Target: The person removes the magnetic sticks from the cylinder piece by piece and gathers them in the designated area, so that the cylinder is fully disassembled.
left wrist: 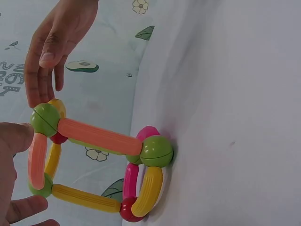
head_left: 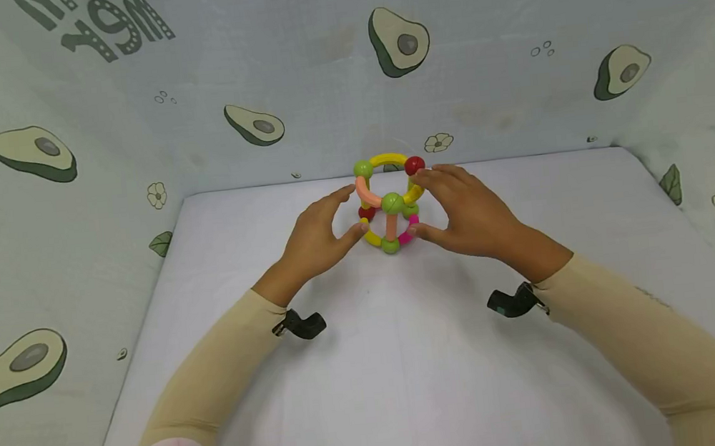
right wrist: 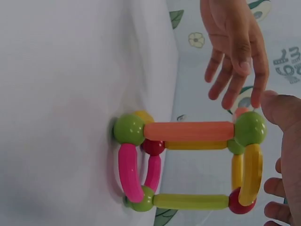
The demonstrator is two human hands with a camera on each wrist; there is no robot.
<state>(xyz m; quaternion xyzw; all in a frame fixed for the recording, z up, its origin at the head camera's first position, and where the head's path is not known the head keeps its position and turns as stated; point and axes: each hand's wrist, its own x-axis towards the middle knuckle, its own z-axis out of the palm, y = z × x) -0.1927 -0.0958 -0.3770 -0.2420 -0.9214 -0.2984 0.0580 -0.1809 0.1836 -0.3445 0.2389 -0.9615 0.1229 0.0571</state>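
A toy frame of magnetic sticks and balls stands upright near the back edge of the table, with a coral upright stick (head_left: 392, 227) facing me. Curved yellow, coral and pink sticks join green and red balls into an upper and a lower ring. My left hand (head_left: 314, 238) is at its left side, fingers spread and thumb apart. On the other side my right hand (head_left: 473, 212) has its fingertips by the upper red ball (head_left: 414, 165). In the right wrist view, the lower green ball (right wrist: 129, 128) rests at the table surface. Both hands curve loosely around the frame without gripping it.
The white table (head_left: 372, 379) runs from the frame towards me. Behind it hangs a pale cloth (head_left: 315, 55) printed with avocados and flowers. A small black camera (head_left: 303, 324) sits on my left wrist, another black camera (head_left: 511, 301) on my right.
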